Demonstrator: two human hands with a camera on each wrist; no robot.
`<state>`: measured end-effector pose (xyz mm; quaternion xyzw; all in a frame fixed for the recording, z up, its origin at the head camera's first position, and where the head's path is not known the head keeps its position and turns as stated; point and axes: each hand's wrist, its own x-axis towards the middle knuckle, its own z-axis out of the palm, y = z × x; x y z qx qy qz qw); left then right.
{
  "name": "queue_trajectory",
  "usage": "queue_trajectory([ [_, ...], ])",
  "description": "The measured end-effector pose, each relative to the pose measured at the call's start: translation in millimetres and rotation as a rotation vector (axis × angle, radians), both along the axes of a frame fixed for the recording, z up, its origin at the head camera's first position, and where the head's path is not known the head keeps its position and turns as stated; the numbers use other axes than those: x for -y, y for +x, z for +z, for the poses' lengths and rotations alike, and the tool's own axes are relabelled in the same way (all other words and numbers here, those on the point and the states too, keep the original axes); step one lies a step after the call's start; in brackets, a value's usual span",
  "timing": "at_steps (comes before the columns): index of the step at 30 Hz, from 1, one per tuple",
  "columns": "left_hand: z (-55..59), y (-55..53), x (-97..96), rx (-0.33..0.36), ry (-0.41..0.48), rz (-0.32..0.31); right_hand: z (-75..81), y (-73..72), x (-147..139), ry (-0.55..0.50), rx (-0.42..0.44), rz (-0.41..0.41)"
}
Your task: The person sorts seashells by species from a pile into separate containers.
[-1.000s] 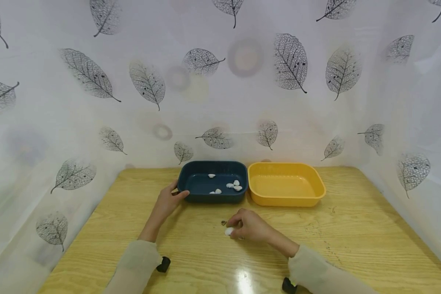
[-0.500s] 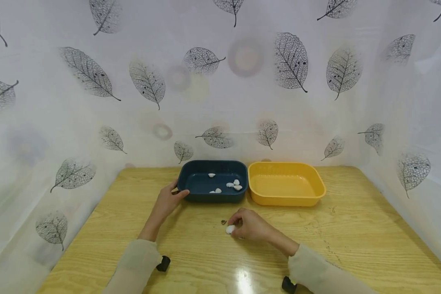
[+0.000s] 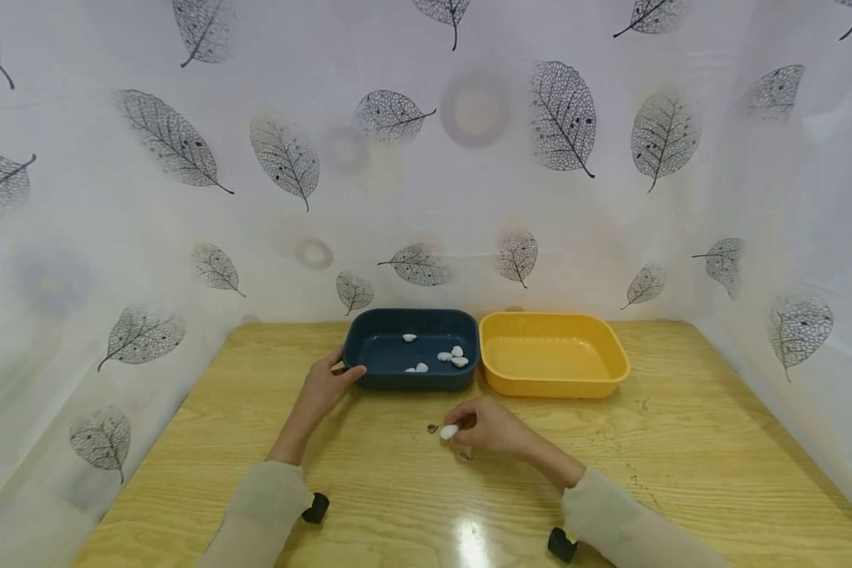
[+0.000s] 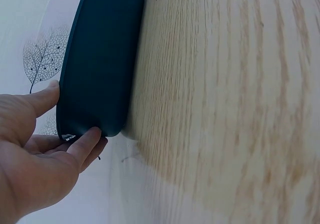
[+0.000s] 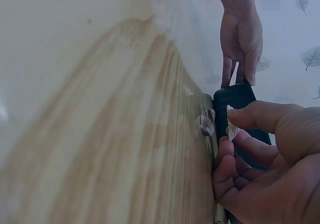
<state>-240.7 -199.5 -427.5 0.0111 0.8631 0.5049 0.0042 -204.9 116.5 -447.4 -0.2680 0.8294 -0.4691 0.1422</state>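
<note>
My right hand (image 3: 493, 428) pinches a small white seashell (image 3: 449, 432) between thumb and fingertips, close over the wooden table. In the right wrist view the shell (image 5: 231, 129) shows edge-on at the thumb tip. A brown-striped shell (image 5: 206, 122) lies beyond it; from the head this looks like the small dark shell (image 3: 432, 428) left of my fingers. Another small pale thing (image 3: 465, 454) lies just under my hand. With thumb and fingers, my left hand (image 3: 323, 388) holds the left end of the dark blue basin (image 3: 412, 382), in which several white shells (image 3: 457, 361) lie.
A yellow basin (image 3: 554, 388) stands directly right of the blue one, with no shells seen inside. Both are near the back of the wooden table (image 3: 397, 505). A white curtain with a leaf print (image 3: 426, 181) surrounds the table at the back and sides.
My right hand has raised the white shell slightly and moved it a little away from me, uncovering more of the pale thing beneath. My left hand stays at the blue basin.
</note>
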Motion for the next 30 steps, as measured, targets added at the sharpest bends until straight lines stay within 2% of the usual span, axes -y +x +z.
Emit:
queue_trajectory([
  [11,-1.4,-1.8,0.6,0.008,-0.003,-0.007,9.3,-1.9,0.4,0.031,0.044,-0.096],
  [18,-1.8,-2.2,1.1,0.008,0.009,-0.002,21.5,-9.0,0.5,-0.043,0.001,-0.081],
  [30,-1.2,-1.1,0.2,-0.004,-0.009,0.004,44.7,-25.1,5.1,-0.103,0.008,-0.088],
])
